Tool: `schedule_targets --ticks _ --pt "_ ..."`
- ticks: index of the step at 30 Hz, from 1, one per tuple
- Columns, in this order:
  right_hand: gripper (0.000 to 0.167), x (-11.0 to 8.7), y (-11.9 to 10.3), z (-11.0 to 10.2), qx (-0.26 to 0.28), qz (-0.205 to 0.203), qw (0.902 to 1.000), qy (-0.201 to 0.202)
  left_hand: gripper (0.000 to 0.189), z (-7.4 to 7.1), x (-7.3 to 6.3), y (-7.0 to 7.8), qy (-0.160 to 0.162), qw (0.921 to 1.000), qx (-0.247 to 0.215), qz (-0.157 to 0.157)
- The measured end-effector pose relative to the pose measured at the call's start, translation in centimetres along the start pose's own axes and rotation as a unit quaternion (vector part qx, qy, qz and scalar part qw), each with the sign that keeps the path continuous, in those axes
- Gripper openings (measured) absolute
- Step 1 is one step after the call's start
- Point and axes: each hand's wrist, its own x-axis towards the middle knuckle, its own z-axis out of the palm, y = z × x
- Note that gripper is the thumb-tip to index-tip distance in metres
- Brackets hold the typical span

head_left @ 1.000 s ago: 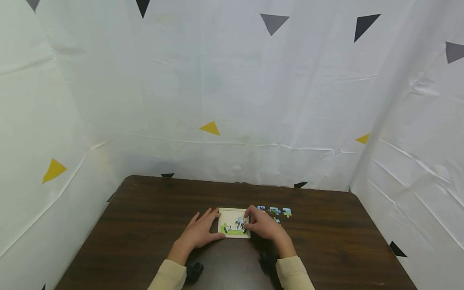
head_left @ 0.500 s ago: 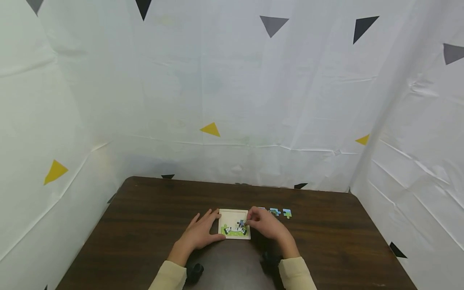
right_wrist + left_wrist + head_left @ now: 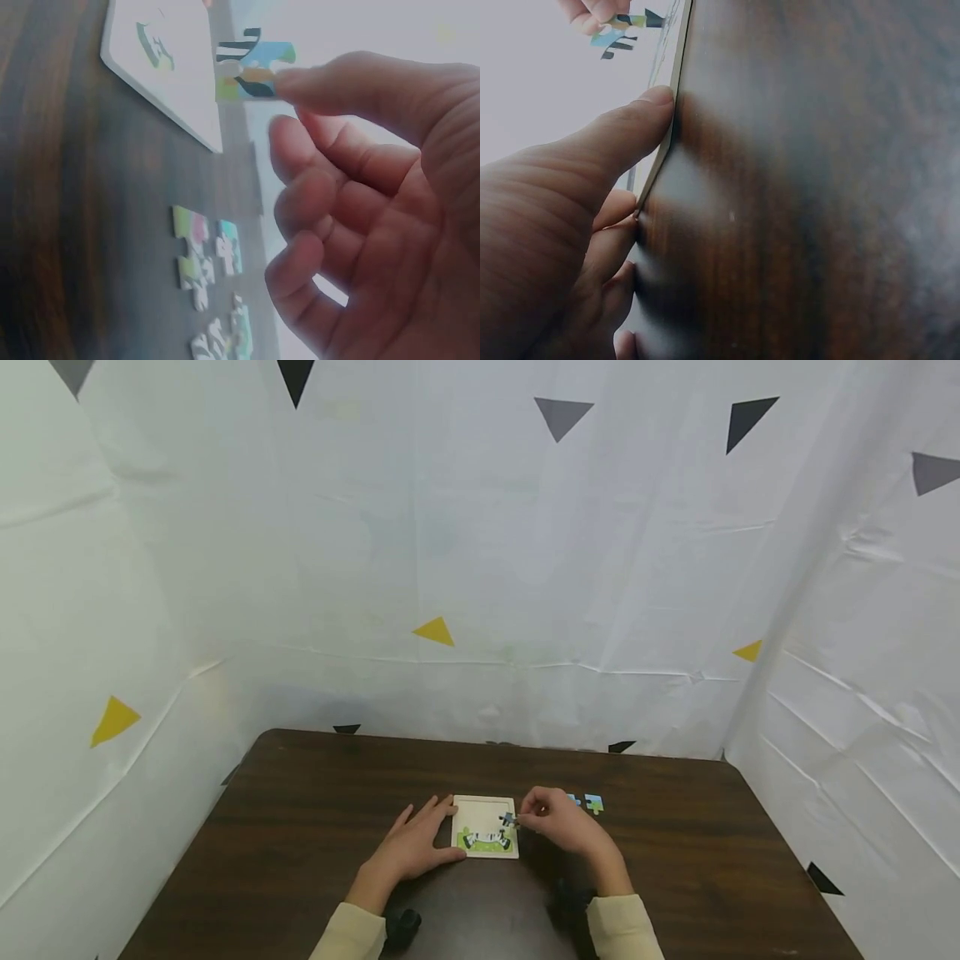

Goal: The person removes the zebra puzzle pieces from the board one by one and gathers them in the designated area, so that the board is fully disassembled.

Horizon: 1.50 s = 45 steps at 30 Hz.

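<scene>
A square wooden puzzle tray (image 3: 472,817) lies on the table, with zebra-and-grass pieces (image 3: 487,841) along its near side. My left hand (image 3: 411,850) rests at its left side, fingers spread and fairly straight. The thumb (image 3: 641,120) touches the tray's edge in the left wrist view. Above the tray's right edge, my right hand (image 3: 561,820) pinches a jigsaw piece (image 3: 255,71) between thumb and forefinger. Blue, green and black-and-white stripes show on that piece. The right hand's other fingers are curled in.
Several loose jigsaw pieces (image 3: 195,251) lie on the table to the right of the tray, partly hidden by the right hand in the head view. The dark wooden table (image 3: 360,777) is backed by a white sheet (image 3: 480,527) with printed triangles.
My right hand has drawn back to the right from over the tray, with the jigsaw piece lifted toward the tray's right edge. The left hand has stayed put.
</scene>
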Motion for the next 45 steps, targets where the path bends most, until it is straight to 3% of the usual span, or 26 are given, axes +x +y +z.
schedule_targets --ticks 11,22,35,45 --pt "0.011 -1.2 0.4 -1.8 0.033 0.034 0.9989 0.007 0.083 0.4 -0.1 -0.6 0.005 1.0 -0.004 0.002" --pt "0.01 -3.5 0.9 -4.5 0.043 0.06 0.9962 0.047 0.083 0.5 -0.2 -0.6 0.003 0.9999 -0.013 0.008" --pt "0.012 -5.7 5.5 -7.2 0.027 0.103 0.989 0.102 0.082 0.3 0.0 -0.2 0.007 0.9999 -0.005 0.008" --pt "0.01 -6.3 7.7 -6.7 0.038 0.148 0.9827 0.104 0.082 0.2 0.1 -0.4 0.009 0.9999 -0.003 0.012"
